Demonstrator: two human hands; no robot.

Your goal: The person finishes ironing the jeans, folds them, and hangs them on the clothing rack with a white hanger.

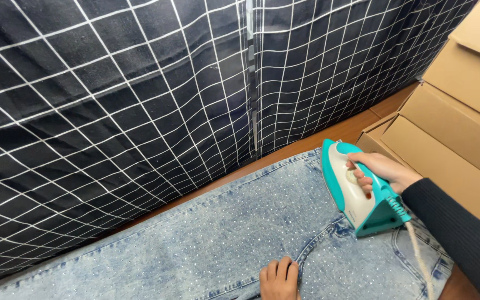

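Right hand [383, 169] closed around the handle of a teal and white iron [360, 189], fingers wrapped tight. Iron standing on pale blue jeans [212, 244] with small shiny dots, near the waistband end. Beige cord [418, 250] hanging from the back of the iron, below the wrist. Left hand [279, 279] pressed on the denim, fingers curled together, holding nothing, well apart from the iron. Just beyond the iron tip, a narrow strip of brown wooden surface [329, 139], then black cloth with white grid [140, 100]: little room there. Cardboard boxes [451, 128] close beside the gripping hand. Open denim toward the left.
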